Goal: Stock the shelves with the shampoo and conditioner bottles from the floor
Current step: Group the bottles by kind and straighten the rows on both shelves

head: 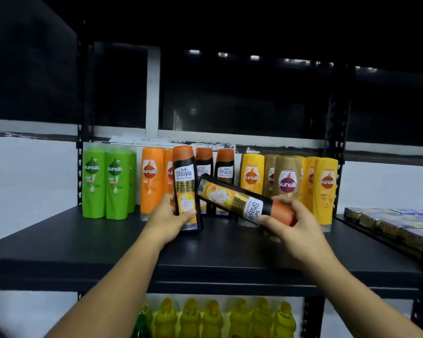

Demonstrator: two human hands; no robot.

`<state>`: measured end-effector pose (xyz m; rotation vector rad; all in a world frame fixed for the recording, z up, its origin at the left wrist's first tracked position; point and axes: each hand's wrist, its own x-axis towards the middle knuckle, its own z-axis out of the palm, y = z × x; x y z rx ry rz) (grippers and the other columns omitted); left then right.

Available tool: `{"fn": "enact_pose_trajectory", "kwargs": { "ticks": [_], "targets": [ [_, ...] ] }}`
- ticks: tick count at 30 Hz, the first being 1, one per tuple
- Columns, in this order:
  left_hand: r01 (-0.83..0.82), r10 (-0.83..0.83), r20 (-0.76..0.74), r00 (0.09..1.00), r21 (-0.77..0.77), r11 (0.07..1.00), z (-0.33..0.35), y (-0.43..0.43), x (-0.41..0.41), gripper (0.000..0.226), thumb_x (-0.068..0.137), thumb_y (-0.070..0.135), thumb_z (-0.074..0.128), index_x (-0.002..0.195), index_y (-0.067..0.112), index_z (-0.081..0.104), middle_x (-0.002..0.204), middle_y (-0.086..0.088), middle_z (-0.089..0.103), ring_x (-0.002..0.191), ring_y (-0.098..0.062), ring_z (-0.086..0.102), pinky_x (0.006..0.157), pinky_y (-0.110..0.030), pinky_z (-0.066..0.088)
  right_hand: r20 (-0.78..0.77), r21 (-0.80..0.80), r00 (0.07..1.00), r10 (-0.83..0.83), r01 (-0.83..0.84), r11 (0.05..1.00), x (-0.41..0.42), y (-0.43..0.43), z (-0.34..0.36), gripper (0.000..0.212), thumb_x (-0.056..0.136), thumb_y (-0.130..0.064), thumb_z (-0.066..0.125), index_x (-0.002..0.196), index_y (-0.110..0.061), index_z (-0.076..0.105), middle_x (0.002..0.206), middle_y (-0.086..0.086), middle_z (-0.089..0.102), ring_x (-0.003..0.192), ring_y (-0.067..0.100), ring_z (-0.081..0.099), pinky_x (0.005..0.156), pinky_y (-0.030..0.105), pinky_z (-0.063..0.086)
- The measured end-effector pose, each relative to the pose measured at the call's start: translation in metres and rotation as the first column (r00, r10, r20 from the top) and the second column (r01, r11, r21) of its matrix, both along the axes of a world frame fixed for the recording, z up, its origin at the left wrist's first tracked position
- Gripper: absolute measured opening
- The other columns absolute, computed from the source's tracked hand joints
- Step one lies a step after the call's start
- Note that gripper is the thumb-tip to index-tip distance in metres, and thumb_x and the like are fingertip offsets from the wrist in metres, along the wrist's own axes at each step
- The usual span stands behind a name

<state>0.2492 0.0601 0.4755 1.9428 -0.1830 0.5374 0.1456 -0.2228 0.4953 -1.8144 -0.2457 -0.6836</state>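
Head view, left hand [171, 219] gripping upright glossy black bottle [186, 189], right hand [294, 224] clasping tilted bottle [239, 200]

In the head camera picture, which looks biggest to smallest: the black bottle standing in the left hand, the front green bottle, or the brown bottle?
1. Black bottle, though it is nearest the camera.
2. Green bottle.
3. Brown bottle, partly hidden, so unsure.

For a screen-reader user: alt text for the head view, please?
Two hands place black orange-capped Shayla bottles on a black metal shelf: left hand sets one upright bottle, right hand holds another tilted bottle.
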Motion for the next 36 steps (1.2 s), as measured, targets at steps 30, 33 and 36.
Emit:
{"fn": "enact_pose_trajectory", "kwargs": {
  "ticks": [30,33,36],
  "targets": [
    [0.213,-0.211,-0.057,0.976,0.038,0.976,0.007,-0.006,-0.017,0.05,0.087,0.025,0.081,0.115,0.049,0.048,0.119,0.006,0.068,0.109,-0.011,0.067,0.099,-0.038,0.056,0.018,-0.125,0.975,0.221,-0.217,0.968,0.066,0.066,0.083,0.053,0.101,-0.021,0.057,0.144,-0.042,0.034,0.126,-0.007,0.059,0.119,0.021,0.058,0.103,0.045,0.048],
    [0.209,-0.206,-0.056,0.977,0.041,0.977,0.007,-0.006,-0.015,0.05,0.087,0.026,0.081,0.117,0.048,0.048,0.12,0.006,0.068,0.109,-0.011,0.067,0.097,-0.037,0.057,-0.007,-0.056,0.968,0.251,-0.251,0.966,0.071,0.067,0.081,0.044,0.102,-0.029,0.057,0.137,-0.045,0.037,0.13,-0.009,0.06,0.119,0.017,0.058,0.104,0.049,0.047],
    [0.215,-0.213,-0.048,0.976,0.049,0.975,0.007,-0.006,-0.016,0.054,0.086,0.028,0.082,0.124,0.044,0.048,0.119,0.005,0.068,0.107,-0.011,0.067,0.09,-0.03,0.057,-0.025,-0.005,0.955,0.296,-0.296,0.955,0.07,0.067,0.072,0.042,0.103,-0.025,0.055,0.135,-0.047,0.038,0.127,-0.016,0.059,0.122,0.014,0.057,0.106,0.05,0.047]
  ]
}}
